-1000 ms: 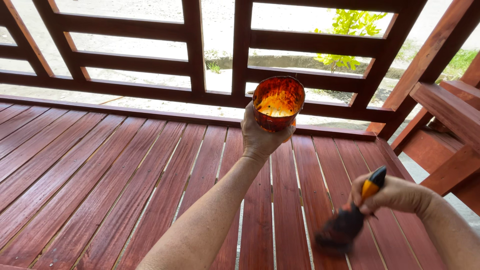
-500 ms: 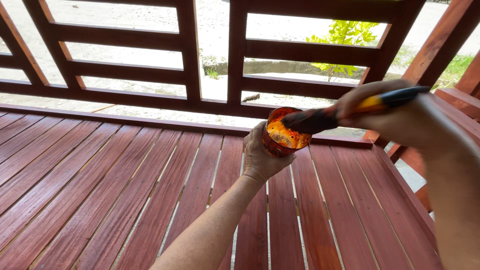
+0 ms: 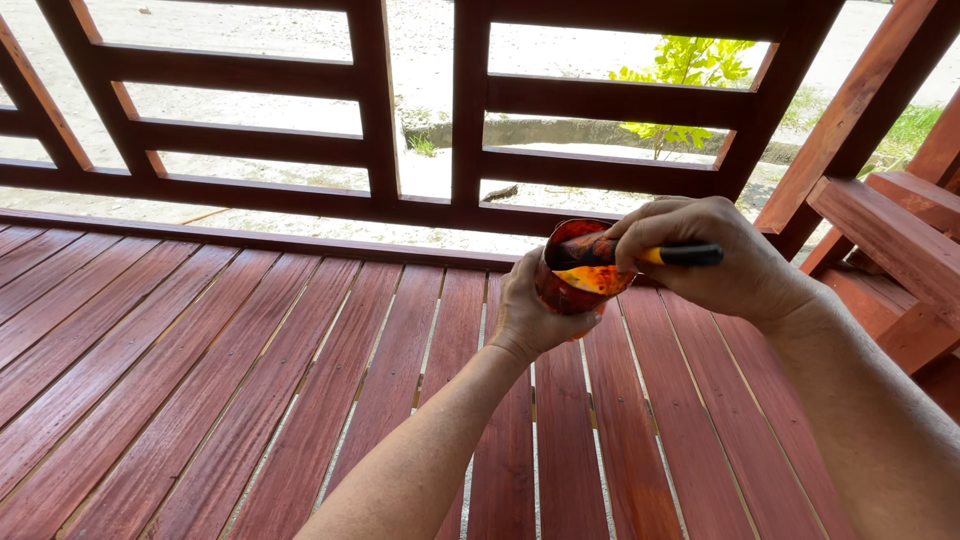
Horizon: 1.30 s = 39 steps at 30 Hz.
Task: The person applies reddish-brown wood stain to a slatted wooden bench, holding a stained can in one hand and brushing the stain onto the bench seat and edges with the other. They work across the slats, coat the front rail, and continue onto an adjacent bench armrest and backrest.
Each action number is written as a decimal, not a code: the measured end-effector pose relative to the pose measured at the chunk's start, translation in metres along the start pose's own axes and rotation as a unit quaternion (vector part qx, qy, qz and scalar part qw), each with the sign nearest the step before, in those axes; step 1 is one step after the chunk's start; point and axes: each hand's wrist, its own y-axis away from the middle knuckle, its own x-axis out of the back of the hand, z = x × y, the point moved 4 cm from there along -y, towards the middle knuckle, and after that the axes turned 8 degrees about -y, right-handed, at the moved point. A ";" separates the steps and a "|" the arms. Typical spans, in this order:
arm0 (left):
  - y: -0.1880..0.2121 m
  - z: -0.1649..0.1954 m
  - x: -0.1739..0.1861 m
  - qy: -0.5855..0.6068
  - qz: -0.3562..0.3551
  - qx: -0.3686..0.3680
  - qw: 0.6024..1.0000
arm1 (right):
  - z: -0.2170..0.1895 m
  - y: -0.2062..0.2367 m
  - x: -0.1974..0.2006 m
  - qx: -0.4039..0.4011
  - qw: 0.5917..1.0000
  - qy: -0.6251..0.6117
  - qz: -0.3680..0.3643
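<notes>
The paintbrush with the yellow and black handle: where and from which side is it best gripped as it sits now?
Grip the paintbrush on its handle, coming from the right. The handle lies roughly level and points right, clear of the stained cup, while the bristle end is down in the cup's mouth. The right hand already wraps that handle from above; the left hand cups the container from below.

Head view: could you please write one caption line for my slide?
Left hand holds a stain-coated cup while right hand dips a brush into it, above reddish deck boards.
</notes>
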 end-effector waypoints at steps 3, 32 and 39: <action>-0.012 0.001 -0.013 0.226 -0.087 0.101 0.965 | 0.004 0.017 -0.001 0.095 0.990 0.101 0.014; -0.013 -0.044 -0.005 0.076 0.003 0.088 0.993 | 0.256 0.121 -0.029 -0.353 0.925 -0.077 0.122; -0.004 -0.032 0.000 0.035 -0.017 0.120 0.992 | 0.237 0.132 -0.007 -0.439 0.886 -0.149 -0.008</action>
